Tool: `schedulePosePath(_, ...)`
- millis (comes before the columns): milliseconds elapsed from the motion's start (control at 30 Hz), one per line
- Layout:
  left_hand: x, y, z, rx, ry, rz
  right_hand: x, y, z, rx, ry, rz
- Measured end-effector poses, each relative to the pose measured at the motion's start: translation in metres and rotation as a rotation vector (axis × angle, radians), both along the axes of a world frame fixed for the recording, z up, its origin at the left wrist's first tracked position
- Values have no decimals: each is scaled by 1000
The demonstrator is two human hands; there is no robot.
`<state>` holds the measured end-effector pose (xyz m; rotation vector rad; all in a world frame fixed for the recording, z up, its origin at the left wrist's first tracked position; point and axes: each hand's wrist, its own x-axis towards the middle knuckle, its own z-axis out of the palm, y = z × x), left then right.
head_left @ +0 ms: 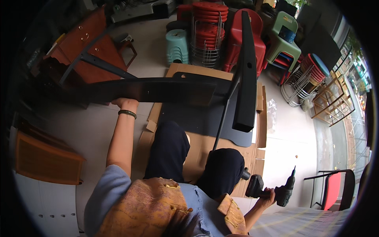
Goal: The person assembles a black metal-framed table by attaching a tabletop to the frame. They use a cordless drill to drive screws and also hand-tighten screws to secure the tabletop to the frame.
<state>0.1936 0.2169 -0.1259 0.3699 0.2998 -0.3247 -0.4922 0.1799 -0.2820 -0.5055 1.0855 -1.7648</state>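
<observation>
Pale smooth floor (288,130), flattened cardboard (197,150) at centre. Stacked plastic stools (177,46) at 12 o'clock. Black metal frame (150,90) at 11 o'clock, left hand (124,103) clamped on it. Right hand (267,197) wrapped around drill (272,190) at 4 o'clock.

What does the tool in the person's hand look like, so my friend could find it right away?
Start at the brown cardboard spread on the floor under the person's knees, then look to its lower right corner. There the right hand grips a black cordless drill with a thin bit pointing up. It is the only power tool around; the red chair beside it is much bigger.
</observation>
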Motion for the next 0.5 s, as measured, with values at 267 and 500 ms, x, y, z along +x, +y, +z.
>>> schedulePosePath(267,15,-51,5,-10,-23,26,64,-54,115,-261,170,307)
schedulePosePath(500,41,-82,-7,-154,-41,-100,74,-68,131,-338,201,454)
